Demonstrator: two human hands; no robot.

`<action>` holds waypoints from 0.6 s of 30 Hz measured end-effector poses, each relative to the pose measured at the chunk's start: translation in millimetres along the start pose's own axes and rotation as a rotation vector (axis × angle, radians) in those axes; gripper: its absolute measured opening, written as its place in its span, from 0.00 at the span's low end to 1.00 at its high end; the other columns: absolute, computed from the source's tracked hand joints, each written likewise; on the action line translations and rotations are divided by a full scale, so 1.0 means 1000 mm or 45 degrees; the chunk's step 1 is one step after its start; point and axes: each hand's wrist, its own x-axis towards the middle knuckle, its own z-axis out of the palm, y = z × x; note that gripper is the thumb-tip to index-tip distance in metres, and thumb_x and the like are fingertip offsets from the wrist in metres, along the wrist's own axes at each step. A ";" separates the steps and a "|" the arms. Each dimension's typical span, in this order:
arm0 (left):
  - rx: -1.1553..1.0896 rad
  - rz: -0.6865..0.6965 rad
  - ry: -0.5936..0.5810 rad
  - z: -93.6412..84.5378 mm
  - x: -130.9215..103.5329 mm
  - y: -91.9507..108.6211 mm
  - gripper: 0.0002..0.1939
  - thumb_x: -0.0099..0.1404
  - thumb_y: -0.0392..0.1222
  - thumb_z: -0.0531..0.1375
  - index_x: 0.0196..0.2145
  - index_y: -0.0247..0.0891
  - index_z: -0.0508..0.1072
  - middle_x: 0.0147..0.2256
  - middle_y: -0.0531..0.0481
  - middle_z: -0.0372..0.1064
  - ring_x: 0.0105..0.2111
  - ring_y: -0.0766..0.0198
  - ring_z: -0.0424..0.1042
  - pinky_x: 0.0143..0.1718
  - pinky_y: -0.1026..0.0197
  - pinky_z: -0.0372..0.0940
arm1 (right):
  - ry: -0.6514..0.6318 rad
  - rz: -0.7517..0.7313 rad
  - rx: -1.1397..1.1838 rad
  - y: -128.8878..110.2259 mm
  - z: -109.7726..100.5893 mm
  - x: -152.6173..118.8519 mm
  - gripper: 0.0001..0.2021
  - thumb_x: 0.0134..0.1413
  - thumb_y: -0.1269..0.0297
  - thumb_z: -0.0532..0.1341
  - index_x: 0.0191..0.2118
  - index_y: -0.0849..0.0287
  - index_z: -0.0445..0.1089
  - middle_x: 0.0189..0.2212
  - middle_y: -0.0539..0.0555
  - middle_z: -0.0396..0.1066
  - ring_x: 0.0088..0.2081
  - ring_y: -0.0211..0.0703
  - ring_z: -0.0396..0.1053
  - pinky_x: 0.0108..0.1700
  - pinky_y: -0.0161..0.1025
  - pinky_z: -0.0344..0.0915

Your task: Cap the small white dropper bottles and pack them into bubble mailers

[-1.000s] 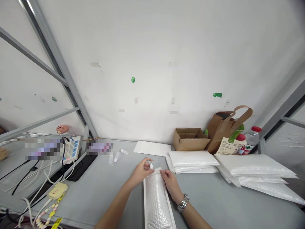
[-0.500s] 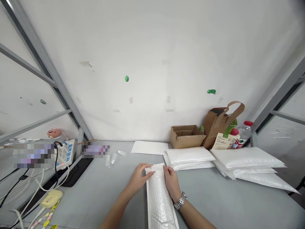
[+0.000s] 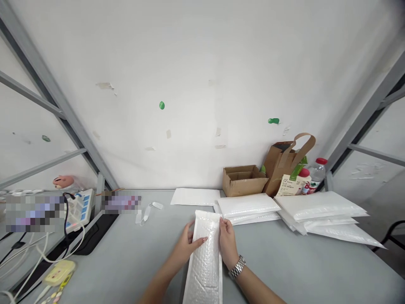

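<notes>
A long white bubble mailer (image 3: pixel 205 259) lies lengthwise in front of me, its far end closed by a folded strip and its near end cut off by the picture's bottom edge. My left hand (image 3: pixel 189 242) grips its left edge, thumb on top and the other fingers behind or beneath. At the upper right corner, my right hand (image 3: pixel 228 240) pinches the mailer's edge between curled fingers; a metal watch (image 3: pixel 237 267) is on that wrist. Whatever the mailer contains is hidden.
Two piles of white bubble mailers, a middle pile (image 3: pixel 248 204) and a right pile (image 3: pixel 319 207), lie beyond my right hand. Behind stand a cardboard box (image 3: pixel 244 185), a paper bag (image 3: pixel 276 162) and bottles (image 3: pixel 317 171). Left are a power strip (image 3: pixel 84 211), cables and a black tray (image 3: pixel 96 232).
The mailer's far end has risen and its near end has swung left. My left hand has slid down its edge, thumb now lower on the face. The view has shifted slightly right.
</notes>
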 end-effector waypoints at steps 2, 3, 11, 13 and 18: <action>-0.017 -0.062 -0.156 -0.002 -0.006 0.005 0.31 0.51 0.51 0.63 0.50 0.36 0.63 0.43 0.42 0.71 0.44 0.52 0.69 0.46 0.51 0.63 | -0.205 0.045 0.026 -0.008 0.000 0.001 0.21 0.47 0.42 0.56 0.28 0.58 0.65 0.25 0.50 0.67 0.30 0.43 0.65 0.34 0.38 0.64; 0.005 -0.062 -0.221 -0.004 -0.009 0.009 0.26 0.52 0.51 0.63 0.46 0.36 0.66 0.43 0.43 0.71 0.45 0.51 0.69 0.47 0.51 0.62 | -0.327 0.067 0.009 -0.014 -0.001 0.002 0.21 0.46 0.43 0.57 0.29 0.59 0.67 0.25 0.51 0.69 0.30 0.43 0.66 0.34 0.38 0.64; 0.053 -0.045 -0.376 -0.017 -0.011 0.029 0.25 0.50 0.45 0.65 0.46 0.35 0.68 0.42 0.44 0.72 0.44 0.53 0.70 0.46 0.53 0.62 | -1.035 -0.013 -0.336 -0.058 -0.038 0.009 0.20 0.48 0.50 0.60 0.45 0.53 0.72 0.44 0.53 0.72 0.40 0.46 0.67 0.41 0.40 0.63; 0.051 -0.057 -0.383 -0.014 -0.011 0.028 0.25 0.50 0.46 0.65 0.45 0.35 0.69 0.42 0.43 0.73 0.43 0.53 0.70 0.46 0.54 0.62 | -1.054 0.008 -0.396 -0.060 -0.046 0.005 0.21 0.51 0.48 0.57 0.47 0.53 0.71 0.41 0.52 0.73 0.34 0.43 0.67 0.36 0.38 0.64; 0.106 -0.068 -0.324 0.002 -0.011 0.017 0.25 0.49 0.51 0.64 0.42 0.33 0.71 0.40 0.43 0.73 0.44 0.51 0.69 0.43 0.55 0.63 | -0.861 0.088 -0.353 -0.051 -0.049 -0.004 0.22 0.47 0.48 0.60 0.45 0.54 0.72 0.34 0.51 0.73 0.29 0.40 0.65 0.30 0.35 0.62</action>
